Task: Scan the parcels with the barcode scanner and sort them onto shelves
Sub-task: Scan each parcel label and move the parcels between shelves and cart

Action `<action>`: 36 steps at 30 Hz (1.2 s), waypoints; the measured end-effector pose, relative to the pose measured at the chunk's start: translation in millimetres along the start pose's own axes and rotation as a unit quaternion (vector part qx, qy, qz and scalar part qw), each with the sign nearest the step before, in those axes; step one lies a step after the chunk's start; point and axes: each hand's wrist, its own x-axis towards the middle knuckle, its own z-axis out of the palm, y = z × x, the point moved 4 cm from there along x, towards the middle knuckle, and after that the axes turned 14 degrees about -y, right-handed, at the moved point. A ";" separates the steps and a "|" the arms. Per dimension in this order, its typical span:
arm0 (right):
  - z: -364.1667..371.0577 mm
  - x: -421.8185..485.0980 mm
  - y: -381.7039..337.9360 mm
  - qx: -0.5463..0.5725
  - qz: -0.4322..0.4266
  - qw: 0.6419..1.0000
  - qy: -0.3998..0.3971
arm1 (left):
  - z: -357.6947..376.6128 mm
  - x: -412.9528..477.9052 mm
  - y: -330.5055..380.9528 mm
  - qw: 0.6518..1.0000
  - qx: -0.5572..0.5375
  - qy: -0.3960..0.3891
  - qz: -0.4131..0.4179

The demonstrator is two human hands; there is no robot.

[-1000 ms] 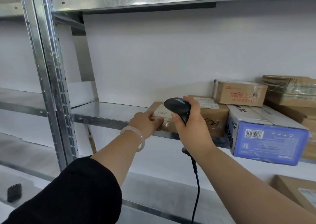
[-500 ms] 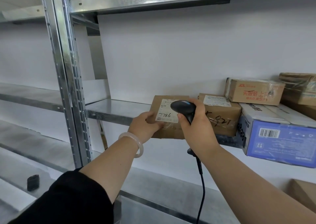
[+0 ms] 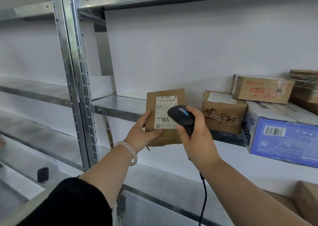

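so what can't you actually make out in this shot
All in the head view:
Shipping label on the held parcel: lower right part hidden by the barcode scanner; fine print too small to read.
Blue box: cut off by the right edge.
Small black object at lower left: too small to identify.
Scanner cable: runs off the bottom edge.

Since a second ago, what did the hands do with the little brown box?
The left hand tipped the brown box up off the shelf, so its label now faces us. The right hand kept holding the scanner, now near the label. The other parcels stayed put.
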 end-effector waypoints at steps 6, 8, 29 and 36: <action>6.1 -4.6 2.6 0.019 -0.005 1.000 -0.014 | -2.5 -11.7 -4.0 0.999 0.014 0.021 0.038; 9.7 -5.1 2.3 0.016 -0.008 1.000 -0.017 | -4.9 -17.6 -5.9 0.998 0.009 0.037 0.052; 155.9 -14.6 -57.9 0.109 -0.064 0.980 -0.156 | -94.4 -154.6 -111.8 0.963 0.094 0.246 -0.064; 204.3 -36.9 -64.6 0.140 -0.040 0.967 -0.207 | -102.1 -199.3 -128.4 0.942 0.129 0.288 -0.110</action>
